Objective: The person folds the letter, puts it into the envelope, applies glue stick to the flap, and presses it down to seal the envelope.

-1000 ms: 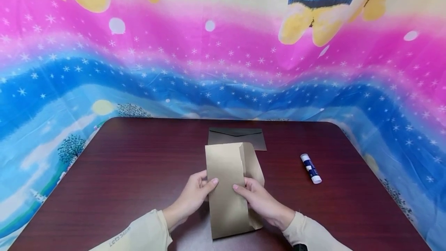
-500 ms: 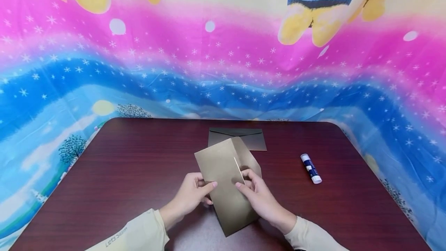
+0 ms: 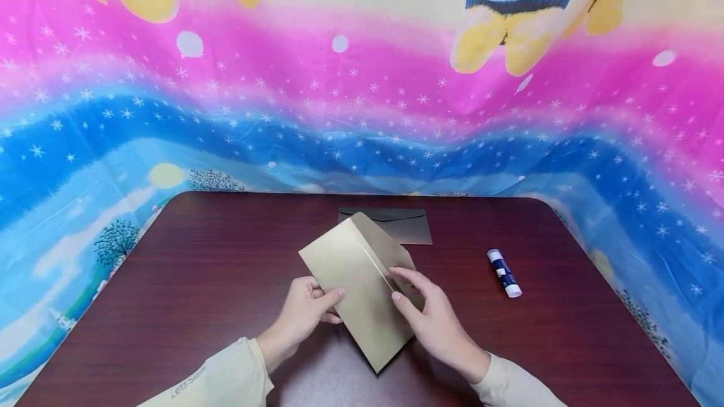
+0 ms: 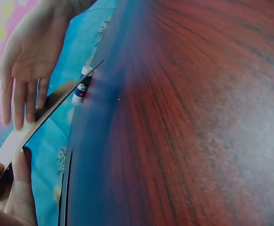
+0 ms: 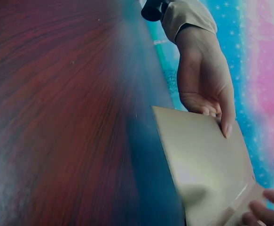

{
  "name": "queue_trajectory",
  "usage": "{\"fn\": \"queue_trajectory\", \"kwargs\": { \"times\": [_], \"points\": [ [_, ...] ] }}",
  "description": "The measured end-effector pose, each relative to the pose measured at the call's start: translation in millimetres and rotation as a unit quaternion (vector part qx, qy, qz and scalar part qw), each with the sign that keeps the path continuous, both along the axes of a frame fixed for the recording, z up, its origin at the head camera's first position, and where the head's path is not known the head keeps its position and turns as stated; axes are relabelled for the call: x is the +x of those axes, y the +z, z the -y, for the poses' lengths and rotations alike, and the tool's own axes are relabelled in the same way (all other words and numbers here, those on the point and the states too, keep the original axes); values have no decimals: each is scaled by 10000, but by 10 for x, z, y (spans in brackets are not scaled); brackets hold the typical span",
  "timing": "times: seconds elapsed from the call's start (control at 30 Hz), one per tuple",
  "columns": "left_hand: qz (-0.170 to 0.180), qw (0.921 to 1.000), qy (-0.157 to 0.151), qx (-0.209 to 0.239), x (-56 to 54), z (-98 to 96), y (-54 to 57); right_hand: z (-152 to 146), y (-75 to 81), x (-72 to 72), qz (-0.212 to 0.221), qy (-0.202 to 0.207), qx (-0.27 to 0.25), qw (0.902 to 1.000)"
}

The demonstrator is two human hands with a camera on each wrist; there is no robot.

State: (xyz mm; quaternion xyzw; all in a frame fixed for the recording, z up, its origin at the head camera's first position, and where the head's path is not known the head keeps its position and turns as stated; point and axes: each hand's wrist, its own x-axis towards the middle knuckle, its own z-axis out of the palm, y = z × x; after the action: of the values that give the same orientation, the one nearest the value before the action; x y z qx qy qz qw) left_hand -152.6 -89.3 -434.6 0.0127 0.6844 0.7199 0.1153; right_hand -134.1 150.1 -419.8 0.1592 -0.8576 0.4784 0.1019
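A gold-brown envelope (image 3: 356,284) is held tilted above the table, its flap (image 3: 381,237) folded out to the upper right. My left hand (image 3: 302,309) pinches its left edge, thumb on the face and fingers behind; the right wrist view shows this left hand (image 5: 205,82) gripping that edge too. At the flap side my right hand (image 3: 438,316) lies with thumb and index finger spread by the opening's edge. From the left wrist view, the fingers of the right hand (image 4: 35,56) look straight beside the envelope, seen nearly edge-on.
A second envelope (image 3: 415,231) lies at the back of the dark red wooden table (image 3: 226,256), partly covered by the held one. On the right lies a glue stick (image 3: 504,273) with white ends and a blue label. Behind the table hangs a colourful printed cloth (image 3: 362,112).
The envelope has turned counterclockwise, from nearly upright to leaning left. My right hand has moved slightly right and loosened from gripping its edge; the left hand keeps its hold.
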Motion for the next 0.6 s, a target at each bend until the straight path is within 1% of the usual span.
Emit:
{"fn": "queue_trajectory", "kwargs": {
  "times": [0.1, 0.17, 0.23, 0.3, 0.33, 0.37, 0.4, 0.43, 0.5, 0.53, 0.57, 0.6],
  "points": [
    [53, 9997, 234, 89, -16, 20, 20, -45, -20, -9, -436, -268, -258, 9984],
    [79, 9992, 371, 116, -27, 24, 35, -72, -38, -21, -492, -450, -482, 9966],
    [101, 9986, 504, 117, -31, 24, 52, -89, -59, -35, -262, -584, -698, 9955],
    [151, 9978, 632, 137, -33, 18, 65, -99, -88, -46, 265, -596, -1020, 9926],
    [186, 9973, 687, 185, -33, 12, 71, -100, -101, -50, 613, -537, -1248, 9888],
    [209, 9967, 746, 238, -32, 7, 76, -99, -114, -52, 1004, -424, -1534, 9821],
    [230, 9961, 798, 294, -30, 0, 79, -100, -130, -54, 1440, -252, -1819, 9724],
    [244, 9955, 833, 368, -28, -7, 79, -104, -146, -57, 1875, -33, -2108, 9594],
    [242, 9947, 865, 500, -22, -23, 76, -118, -180, -56, 2632, 416, -2537, 9299],
    [222, 9945, 867, 534, -19, -31, 74, -129, -192, -59, 2901, 605, -2660, 9173],
    [184, 9947, 861, 528, -15, -34, 69, -142, -202, -64, 3071, 776, -2737, 9082],
    [151, 9950, 836, 521, -13, -36, 66, -155, -209, -73, 3167, 885, -2743, 9036]
  ]
}}
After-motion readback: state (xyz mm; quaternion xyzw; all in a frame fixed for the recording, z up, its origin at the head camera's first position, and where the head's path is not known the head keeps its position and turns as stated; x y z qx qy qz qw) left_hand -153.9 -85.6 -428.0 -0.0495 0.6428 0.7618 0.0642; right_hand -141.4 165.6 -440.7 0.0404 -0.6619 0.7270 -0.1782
